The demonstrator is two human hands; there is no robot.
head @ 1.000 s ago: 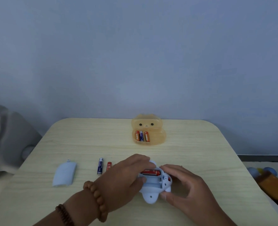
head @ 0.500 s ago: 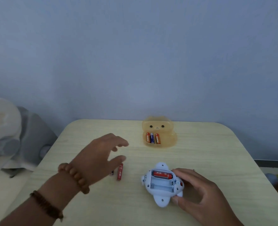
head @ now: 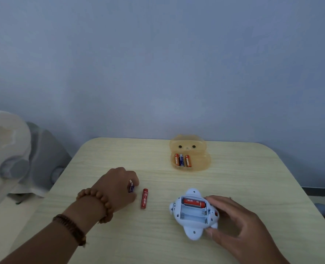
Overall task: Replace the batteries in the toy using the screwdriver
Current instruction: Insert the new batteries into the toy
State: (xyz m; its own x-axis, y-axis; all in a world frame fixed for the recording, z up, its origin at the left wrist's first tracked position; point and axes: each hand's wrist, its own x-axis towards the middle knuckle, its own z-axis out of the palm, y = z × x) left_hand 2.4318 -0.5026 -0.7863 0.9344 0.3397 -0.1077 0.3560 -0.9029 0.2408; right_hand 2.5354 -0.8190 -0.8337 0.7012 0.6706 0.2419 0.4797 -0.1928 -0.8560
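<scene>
A pale blue toy [head: 193,226] lies belly-up on the table with its battery bay open. One red battery [head: 194,203] sits in the bay's far slot; the other slots are bare. My right hand [head: 234,220] holds the toy at its right side. My left hand [head: 117,189] is to the left and pinches a blue battery [head: 131,187] lying on the table. A red battery [head: 144,198] lies loose just right of that hand. No screwdriver is in view.
An orange translucent bear-shaped tray [head: 199,164] at the table's [head: 253,178] far side holds three batteries [head: 181,160]. A grey and white cushion [head: 24,159] lies past the table's left edge. The wall is close behind.
My left hand left the toy, swung left and came down on the blue battery. The view shifted left, so the blue cover is out of sight. My right hand stayed on the toy.
</scene>
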